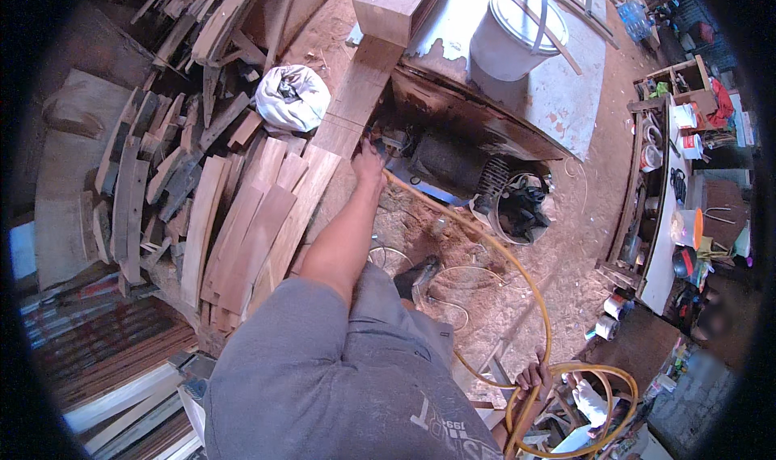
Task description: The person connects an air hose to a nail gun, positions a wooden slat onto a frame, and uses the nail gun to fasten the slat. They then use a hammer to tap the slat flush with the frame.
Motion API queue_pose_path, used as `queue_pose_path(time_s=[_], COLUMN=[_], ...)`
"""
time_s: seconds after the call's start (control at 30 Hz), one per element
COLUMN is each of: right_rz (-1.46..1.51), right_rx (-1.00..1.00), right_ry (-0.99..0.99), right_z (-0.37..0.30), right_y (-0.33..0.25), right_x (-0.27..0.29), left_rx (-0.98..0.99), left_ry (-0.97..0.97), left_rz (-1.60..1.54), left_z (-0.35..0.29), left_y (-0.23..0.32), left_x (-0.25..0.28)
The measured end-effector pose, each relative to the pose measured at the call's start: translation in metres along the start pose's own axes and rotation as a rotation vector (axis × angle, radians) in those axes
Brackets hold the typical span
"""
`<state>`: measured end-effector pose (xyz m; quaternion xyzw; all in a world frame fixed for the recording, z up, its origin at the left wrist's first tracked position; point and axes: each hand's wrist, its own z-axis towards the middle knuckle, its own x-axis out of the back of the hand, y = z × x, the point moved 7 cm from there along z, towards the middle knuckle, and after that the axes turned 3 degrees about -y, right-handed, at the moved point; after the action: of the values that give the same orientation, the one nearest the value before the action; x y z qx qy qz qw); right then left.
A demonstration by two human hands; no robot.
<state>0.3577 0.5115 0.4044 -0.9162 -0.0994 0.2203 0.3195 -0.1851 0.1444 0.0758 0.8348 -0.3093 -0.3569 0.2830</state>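
Note:
My left hand reaches forward to the dark machine with a motor and belt-like ribs under the table. Its fingers are closed by a small dark fitting, and what they grip is too small to make out. A yellow hose begins beside this hand and curves across the dirt floor to the right. At the lower right, my right hand is closed round the hose, with loose coils hanging around and beyond it.
Stacked boards and a white sack lie left. A white bucket stands on the metal-topped table. A bin with dark contents sits beside the machine. A cluttered bench runs along the right.

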Motion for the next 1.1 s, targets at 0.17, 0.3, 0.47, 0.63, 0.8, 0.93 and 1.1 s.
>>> queue_pose_path(time_s=[0.17, 0.3, 0.47, 0.63, 0.8, 0.93, 1.1], right_rz=[-0.085, -0.129, -0.178, -0.280, -0.108, 0.079, 0.307], right_rx=[-0.191, -0.226, -0.285, -0.210, 0.035, 0.288, 0.521], right_ry=[-0.174, -0.207, -0.318, -0.505, -0.720, -0.884, -0.898], right_z=[0.022, 0.034, 0.068, 0.092, 0.088, 0.055, -0.025], right_y=[0.015, 0.019, 0.027, 0.015, -0.042, -0.109, -0.168], right_x=[0.007, 0.000, -0.020, -0.065, -0.091, -0.064, -0.053], left_rx=[0.064, 0.024, 0.365, 0.313, 1.253, 1.335, 1.163], left_ry=[0.156, 0.255, 0.585, 0.316, -0.359, -0.944, -1.755], left_rz=[-0.164, -0.176, 0.657, 1.684, 1.334, 1.605, 1.604], left_z=[0.019, 0.025, -0.009, -0.096, -0.182, -0.204, -0.291], left_y=[-0.018, 0.010, 0.052, 0.076, 0.043, 0.063, 0.051], left_x=[0.057, 0.189, 0.390, 0.450, 0.398, 0.254, 0.068])
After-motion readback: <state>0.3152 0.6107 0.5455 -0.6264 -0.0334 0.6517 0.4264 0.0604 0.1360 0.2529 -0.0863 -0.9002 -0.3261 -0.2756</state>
